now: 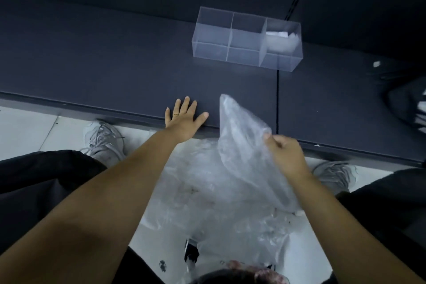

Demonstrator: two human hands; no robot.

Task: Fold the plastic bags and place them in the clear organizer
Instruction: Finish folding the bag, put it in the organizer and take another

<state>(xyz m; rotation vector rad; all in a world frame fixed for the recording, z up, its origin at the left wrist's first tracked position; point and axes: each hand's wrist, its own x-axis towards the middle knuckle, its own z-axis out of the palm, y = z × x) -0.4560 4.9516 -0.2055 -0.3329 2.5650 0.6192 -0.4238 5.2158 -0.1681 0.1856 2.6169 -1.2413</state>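
Note:
My right hand [285, 154] grips a crumpled clear plastic bag [242, 140] by its edge and holds it up over the near edge of the dark table [115, 64]. The bag's top corner reaches over the tabletop. My left hand [184, 117] lies flat on the table edge, fingers spread, holding nothing. The clear organizer [246, 40] stands further back on the table, divided into several compartments. Its far right compartment holds a folded white bag [282, 40]. A heap of more clear plastic bags [207, 198] lies in my lap below the table edge.
A dark object with white stripes [408, 104] sits at the table's right edge. A small white scrap [376, 64] lies near it. A seam [277, 99] runs across the tabletop below the organizer. My grey shoes [103, 140] rest on the white floor.

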